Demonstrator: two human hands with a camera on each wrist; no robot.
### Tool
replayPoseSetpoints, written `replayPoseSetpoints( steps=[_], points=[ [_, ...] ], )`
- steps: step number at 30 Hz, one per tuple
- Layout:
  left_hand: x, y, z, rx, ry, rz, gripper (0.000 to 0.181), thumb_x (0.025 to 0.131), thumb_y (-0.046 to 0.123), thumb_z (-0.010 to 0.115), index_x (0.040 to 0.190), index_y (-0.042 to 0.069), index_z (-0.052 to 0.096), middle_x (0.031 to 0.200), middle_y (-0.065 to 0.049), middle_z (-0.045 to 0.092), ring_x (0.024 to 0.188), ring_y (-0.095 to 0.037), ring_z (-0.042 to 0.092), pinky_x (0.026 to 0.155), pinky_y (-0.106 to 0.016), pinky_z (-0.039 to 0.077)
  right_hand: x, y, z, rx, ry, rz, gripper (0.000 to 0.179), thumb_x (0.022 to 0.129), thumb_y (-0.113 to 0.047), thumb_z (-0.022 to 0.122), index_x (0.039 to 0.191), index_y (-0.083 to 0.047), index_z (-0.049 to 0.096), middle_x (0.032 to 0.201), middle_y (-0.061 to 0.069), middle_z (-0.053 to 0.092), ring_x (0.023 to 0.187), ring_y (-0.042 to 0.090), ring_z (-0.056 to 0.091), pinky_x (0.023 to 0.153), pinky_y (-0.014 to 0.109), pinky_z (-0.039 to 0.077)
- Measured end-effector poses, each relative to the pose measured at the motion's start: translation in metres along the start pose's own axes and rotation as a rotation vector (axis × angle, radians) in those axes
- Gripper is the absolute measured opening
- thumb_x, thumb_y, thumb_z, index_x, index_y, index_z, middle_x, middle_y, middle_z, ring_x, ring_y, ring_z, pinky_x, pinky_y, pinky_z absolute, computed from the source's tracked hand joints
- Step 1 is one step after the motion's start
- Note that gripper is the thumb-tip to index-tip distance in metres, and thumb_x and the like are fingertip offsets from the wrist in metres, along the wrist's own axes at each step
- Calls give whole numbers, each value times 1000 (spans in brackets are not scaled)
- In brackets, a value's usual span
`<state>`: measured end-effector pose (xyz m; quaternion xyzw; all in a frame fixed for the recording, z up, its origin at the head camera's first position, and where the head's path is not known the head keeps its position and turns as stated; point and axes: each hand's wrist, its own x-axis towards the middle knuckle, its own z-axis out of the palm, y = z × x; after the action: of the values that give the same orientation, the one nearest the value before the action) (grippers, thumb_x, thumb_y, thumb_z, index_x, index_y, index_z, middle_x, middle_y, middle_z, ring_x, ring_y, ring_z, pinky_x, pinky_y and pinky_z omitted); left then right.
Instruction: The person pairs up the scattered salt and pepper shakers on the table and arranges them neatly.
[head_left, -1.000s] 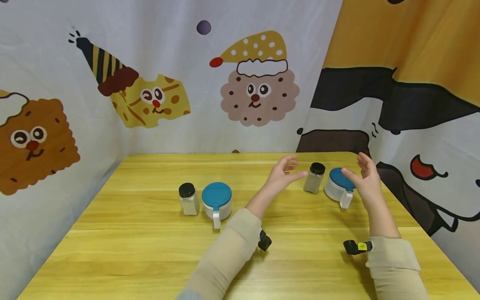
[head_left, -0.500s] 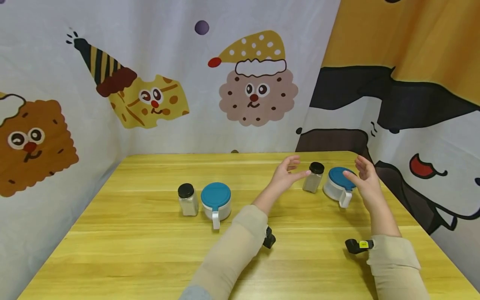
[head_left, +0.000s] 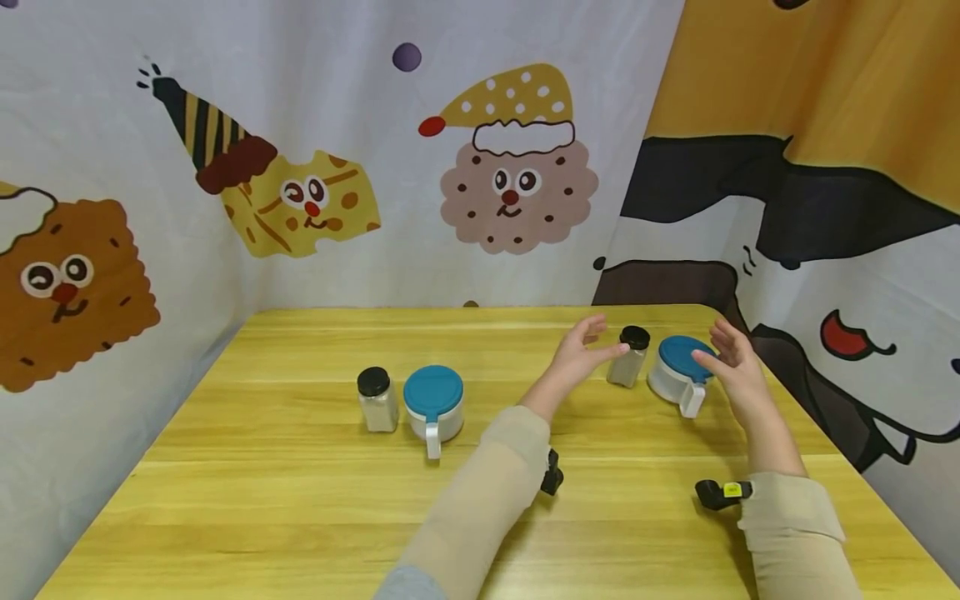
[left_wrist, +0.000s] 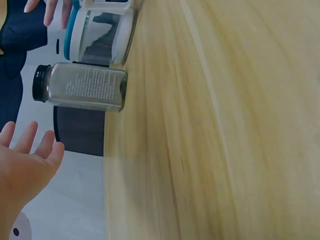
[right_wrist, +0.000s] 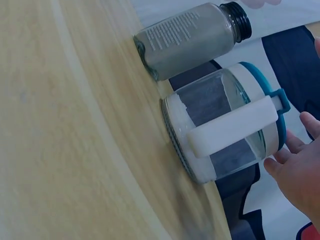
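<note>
At the right rear of the table stand a black-capped glass spice jar point(head_left: 626, 365) and a glass seasoning pot point(head_left: 670, 380) with a blue lid and white handle. My left hand point(head_left: 576, 357) is left of the spice jar, fingers loosely spread and holding nothing; its thumb tip overlaps the black cap in the head view. On the other side, my right hand point(head_left: 741, 377) is at the pot's right, its thumb overlapping the lid's edge. The right wrist view shows white contents low in the pot point(right_wrist: 235, 162) and printed lettering on the spice jar point(right_wrist: 200, 40).
A similar black-capped jar point(head_left: 380, 410) and blue-lidded pot point(head_left: 442, 423) stand side by side at the left of the wooden table point(head_left: 262, 500). A cartoon-printed curtain point(head_left: 405, 167) hangs behind the table and along its sides.
My left hand has moved right, closer to the spice jar. The right hand has drifted slightly right and nearer to me. The jars and pots have stayed in place.
</note>
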<state>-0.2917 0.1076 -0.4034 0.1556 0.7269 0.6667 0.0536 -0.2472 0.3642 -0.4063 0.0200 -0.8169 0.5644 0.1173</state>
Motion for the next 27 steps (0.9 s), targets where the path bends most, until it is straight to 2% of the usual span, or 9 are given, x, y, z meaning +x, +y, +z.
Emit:
replayPoseSetpoints(
  steps=[4,10,14,17,20,22,27],
  points=[
    [1,0,2,13,-7,-17,65,83,35,76,141,27,46,131,13,52,126,-18,44,97,-36,42,0,4,-3,2,-12,4,75,98,-24,57,155,-16,8,156,19,12,143,30,12,114,32,10],
    [3,-1,4,30,-13,-35,69,83,37,75,143,27,43,134,14,50,127,-15,43,99,-37,40,2,11,-6,3,-79,4,75,99,-22,55,155,-14,5,156,22,7,143,36,7,114,38,12],
    [5,-3,5,47,-17,-41,70,84,36,75,145,26,41,136,12,49,128,-16,42,100,-37,40,2,14,-7,16,-111,-7,75,99,-21,55,155,-13,5,155,25,6,142,37,6,113,37,13],
    [6,-4,7,55,-27,-47,71,85,34,75,146,23,40,137,10,48,128,-18,42,100,-37,40,1,15,-8,23,-125,-8,75,99,-21,55,155,-14,6,155,25,6,141,40,5,113,42,11],
    [7,-4,10,60,-38,-53,71,84,35,74,146,24,40,138,10,48,128,-18,42,100,-37,40,0,15,-9,33,-131,4,76,99,-20,56,155,-15,5,155,25,6,140,44,4,111,55,6],
    [7,-4,12,60,-46,-57,71,84,37,74,145,25,41,138,12,47,129,-17,42,100,-37,39,0,16,-9,35,-134,9,77,99,-19,56,155,-15,4,155,26,5,139,47,4,109,60,5],
    [5,2,14,86,-81,-53,69,86,35,72,146,23,40,142,10,44,131,-20,40,101,-39,38,2,19,-10,21,-154,11,78,99,-20,56,155,-17,3,154,28,4,136,47,9,109,57,10]
  ],
)
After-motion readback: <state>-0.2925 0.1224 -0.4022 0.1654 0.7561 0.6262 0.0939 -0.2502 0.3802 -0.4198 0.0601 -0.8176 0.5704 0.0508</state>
